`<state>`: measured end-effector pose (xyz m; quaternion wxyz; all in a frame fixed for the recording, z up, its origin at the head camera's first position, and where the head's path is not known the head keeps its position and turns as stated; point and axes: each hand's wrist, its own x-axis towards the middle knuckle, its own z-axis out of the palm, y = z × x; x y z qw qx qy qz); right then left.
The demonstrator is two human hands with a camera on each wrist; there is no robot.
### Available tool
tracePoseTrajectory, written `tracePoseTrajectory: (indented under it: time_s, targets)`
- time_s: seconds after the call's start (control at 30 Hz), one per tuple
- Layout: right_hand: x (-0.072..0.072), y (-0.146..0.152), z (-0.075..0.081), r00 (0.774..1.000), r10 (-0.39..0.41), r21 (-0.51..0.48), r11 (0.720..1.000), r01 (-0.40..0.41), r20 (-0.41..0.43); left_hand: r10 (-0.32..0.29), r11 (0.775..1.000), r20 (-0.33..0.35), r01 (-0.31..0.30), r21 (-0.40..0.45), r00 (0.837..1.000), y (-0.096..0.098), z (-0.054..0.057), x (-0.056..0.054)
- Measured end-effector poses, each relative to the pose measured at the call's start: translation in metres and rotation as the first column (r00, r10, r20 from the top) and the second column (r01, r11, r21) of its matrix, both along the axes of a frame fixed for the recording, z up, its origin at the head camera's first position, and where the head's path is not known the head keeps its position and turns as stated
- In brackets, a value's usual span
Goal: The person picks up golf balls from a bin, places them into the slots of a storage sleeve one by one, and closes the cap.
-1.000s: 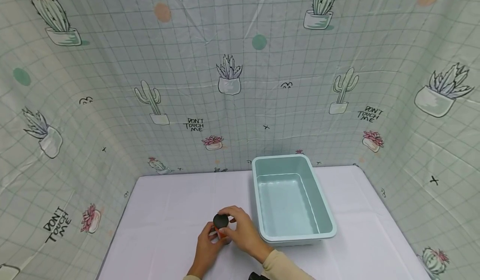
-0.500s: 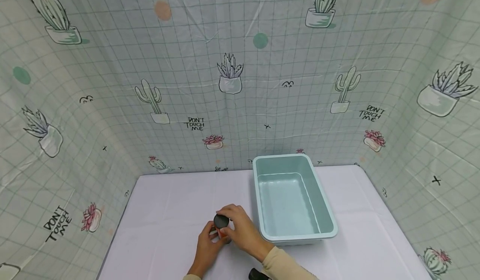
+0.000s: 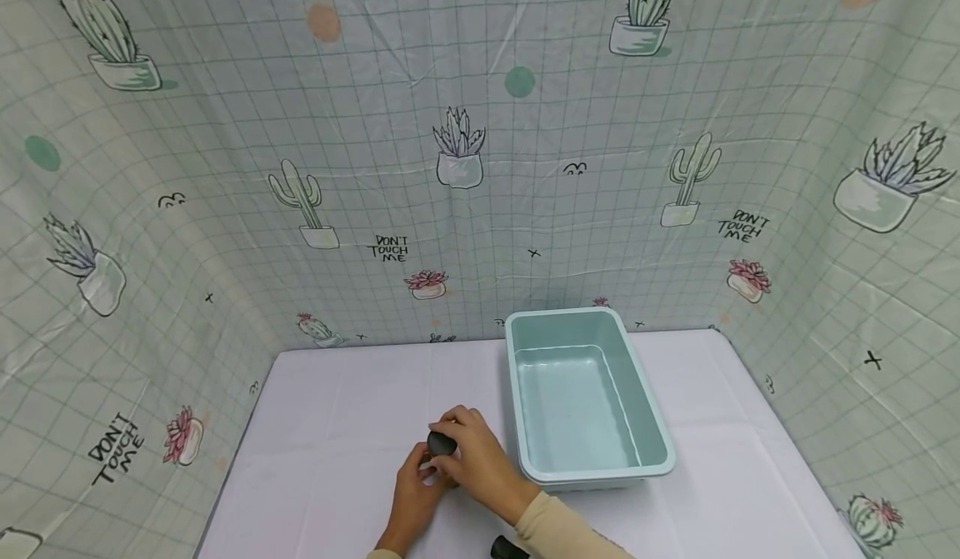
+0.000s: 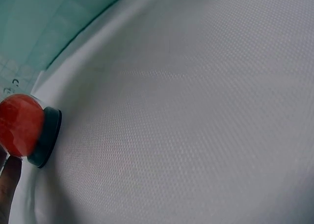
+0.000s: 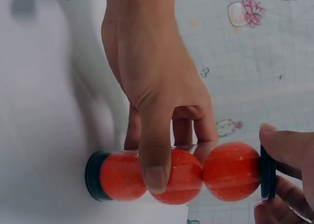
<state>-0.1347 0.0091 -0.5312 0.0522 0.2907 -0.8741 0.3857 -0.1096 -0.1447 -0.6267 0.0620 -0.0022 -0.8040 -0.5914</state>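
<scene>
Between my two hands stands a clear tube with three orange-red balls (image 5: 176, 177) stacked in it. My left hand (image 3: 412, 492) grips the tube around its middle, its thumb lying across the middle ball in the right wrist view. At the tube's upper end, my right hand (image 3: 483, 463) pinches a black cap (image 3: 442, 444) between thumb and fingers; the cap looks tilted from above. The dark base cap (image 4: 46, 137) sits at the other end, close over the white cloth. Most of the tube is hidden behind the hands in the head view.
A pale blue-green bin (image 3: 517, 392) stands just right of the hands. Another black cylindrical thing (image 3: 508, 547) lies by the right sleeve at the front, cut off by the frame. Behind the white-covered table (image 3: 322, 426) hangs a cactus-print curtain (image 3: 480, 217).
My right fingers have closed further over the black cap, and the cap has tipped. The orange seen below it earlier in the head view is now covered. The left hand stays in place.
</scene>
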Motion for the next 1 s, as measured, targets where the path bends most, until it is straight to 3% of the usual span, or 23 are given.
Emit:
tracePoseTrajectory:
  time_s: [0.23,0.37,0.6,1.0]
  targets:
    - [0.0,0.0,0.003,1.0,-0.024,0.025,0.999,0.024,-0.004,0.0,1.0,-0.001,0.0,0.007,1.0,0.001,-0.003,0.0]
    - [-0.003,-0.001,0.005,1.0,-0.019,0.06,0.998,0.018,0.006,-0.003,1.0,0.022,0.002,0.013,1.0,0.0,-0.003,-0.002]
    - [-0.006,-0.004,0.011,1.0,0.002,0.124,0.992,-0.002,-0.003,-0.006,1.0,0.002,0.006,-0.002,1.0,-0.001,-0.007,-0.003]
    - [-0.008,-0.004,0.021,1.0,0.023,0.204,0.979,-0.024,0.008,-0.002,1.0,0.005,0.002,-0.011,1.0,0.0,-0.004,-0.001]
